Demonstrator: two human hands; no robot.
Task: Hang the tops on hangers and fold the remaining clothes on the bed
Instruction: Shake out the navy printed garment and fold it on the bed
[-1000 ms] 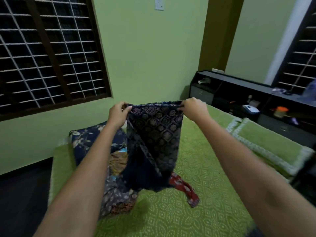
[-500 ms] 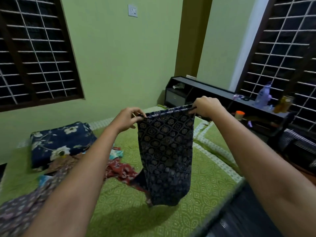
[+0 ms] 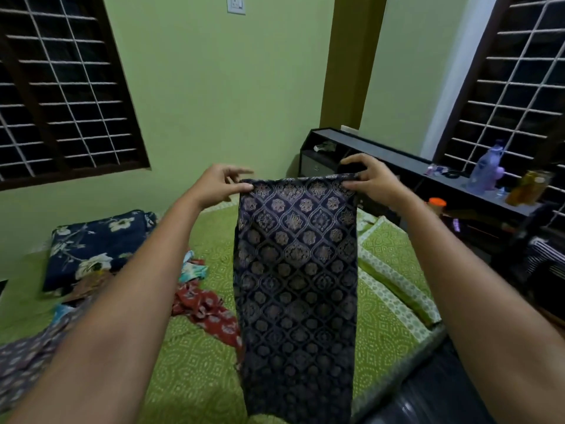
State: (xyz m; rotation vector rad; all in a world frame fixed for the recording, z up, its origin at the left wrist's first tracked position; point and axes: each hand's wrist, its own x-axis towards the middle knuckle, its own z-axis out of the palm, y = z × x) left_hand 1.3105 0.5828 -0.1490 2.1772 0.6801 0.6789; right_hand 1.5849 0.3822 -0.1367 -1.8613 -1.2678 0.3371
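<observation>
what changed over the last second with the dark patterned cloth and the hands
The dark patterned cloth went from bunched against the clothes pile to hanging straight and flat, clear of the red garment. The view swung right as it was lifted. The left hand and right hand kept pinching its top corners above the green bed.

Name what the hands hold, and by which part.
Both hands, left and right, pinch the dark patterned garment by its top edge's two corners.

Green walls (image 3: 214, 87); barred dark windows (image 3: 61, 96) both sides; black shelf unit (image 3: 382, 148); dim light.
</observation>
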